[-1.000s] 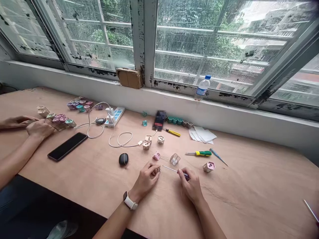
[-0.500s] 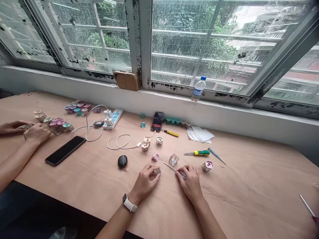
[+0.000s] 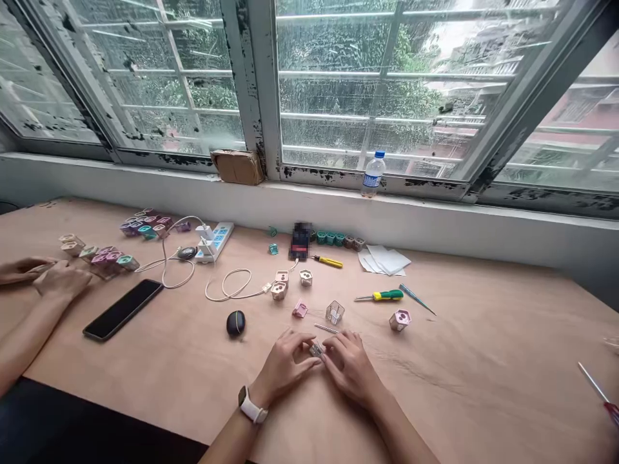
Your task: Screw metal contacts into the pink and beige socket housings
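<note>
Beyond hand-held piece (image 3: 316, 350) | metal shaft (image 3: 326, 328) | long axis crosswise | tip left

head cam on the wearer | tilted forward and down over the desk (image 3: 464, 393) | kinda mid-range, pretty wide | window (image 3: 333, 90) at 12 o'clock

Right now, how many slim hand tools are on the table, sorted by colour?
Yellow-handled tool: 1
Green-and-yellow screwdriver: 1
Slim blue tool: 1
Reddish-handled tool, right edge: 1
Metal-shafted tool by the right hand, handle colour hidden: 1
Total: 5
</note>
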A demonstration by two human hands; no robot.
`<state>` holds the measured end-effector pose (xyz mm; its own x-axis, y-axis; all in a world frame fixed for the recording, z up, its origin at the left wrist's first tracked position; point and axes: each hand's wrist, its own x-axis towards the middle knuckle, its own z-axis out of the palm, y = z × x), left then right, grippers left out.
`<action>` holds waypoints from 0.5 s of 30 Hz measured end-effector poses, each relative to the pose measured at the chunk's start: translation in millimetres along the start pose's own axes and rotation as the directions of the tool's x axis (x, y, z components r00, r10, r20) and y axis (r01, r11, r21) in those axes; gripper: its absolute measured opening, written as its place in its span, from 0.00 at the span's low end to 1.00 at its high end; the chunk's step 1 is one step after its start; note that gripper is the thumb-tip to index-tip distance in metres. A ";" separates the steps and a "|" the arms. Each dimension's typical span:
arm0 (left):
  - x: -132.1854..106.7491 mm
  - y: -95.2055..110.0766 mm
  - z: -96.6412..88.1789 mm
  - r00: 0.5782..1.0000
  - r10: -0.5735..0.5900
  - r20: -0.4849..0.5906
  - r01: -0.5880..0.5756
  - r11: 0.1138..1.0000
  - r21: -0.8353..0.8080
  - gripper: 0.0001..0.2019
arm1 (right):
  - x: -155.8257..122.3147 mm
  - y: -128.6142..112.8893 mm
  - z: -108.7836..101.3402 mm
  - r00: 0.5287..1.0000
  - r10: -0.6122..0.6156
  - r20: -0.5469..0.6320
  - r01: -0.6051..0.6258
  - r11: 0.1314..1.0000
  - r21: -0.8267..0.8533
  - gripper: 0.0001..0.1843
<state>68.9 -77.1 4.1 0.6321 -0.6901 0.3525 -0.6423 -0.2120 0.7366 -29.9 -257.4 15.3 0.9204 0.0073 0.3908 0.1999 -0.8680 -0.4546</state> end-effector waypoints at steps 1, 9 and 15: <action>0.0 1.1 -0.3 1.000 -0.004 0.007 0.004 1.000 -0.004 0.15 | 0.0 -1.0 -0.6 1.000 -0.001 0.000 0.001 1.000 0.002 0.04; 3.7 -3.4 0.5 0.973 -0.110 -0.203 0.110 0.994 -0.014 0.10 | 0.1 -10.6 8.3 1.000 -0.006 0.016 0.006 1.000 -0.024 0.14; 12.1 -20.5 -0.8 0.927 -0.129 -0.353 0.176 0.979 0.103 0.18 | -1.6 -5.3 17.4 1.000 -0.013 0.010 0.014 0.998 -0.057 0.11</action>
<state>90.1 -80.5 -6.2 0.8216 -0.3678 0.4354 -0.5625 -0.3998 0.7237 -26.5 -244.1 3.2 0.9212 0.0239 0.3885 0.1930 -0.8949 -0.4025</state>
